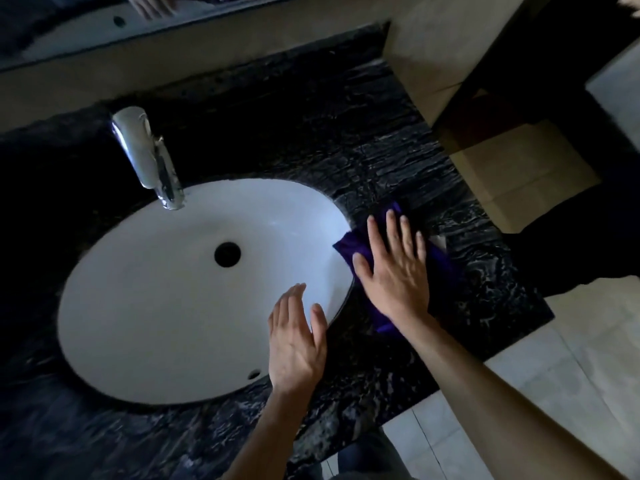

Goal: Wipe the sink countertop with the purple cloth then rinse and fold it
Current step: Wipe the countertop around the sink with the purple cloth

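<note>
The purple cloth [349, 245] lies flat on the black marbled countertop [346, 140], just right of the white oval sink [156, 289]. My right hand [394, 268] presses down on the cloth with fingers spread, covering most of it; one cloth corner hangs over the sink's right rim. My left hand [296, 341] hovers flat over the sink's near right rim, fingers together, holding nothing.
A chrome faucet [149, 157] leans over the sink's far left side. The drain [227, 254] sits mid-basin. The countertop ends at the right, with beige floor tiles [519, 393] below. A mirror edge [104, 32] runs along the back wall.
</note>
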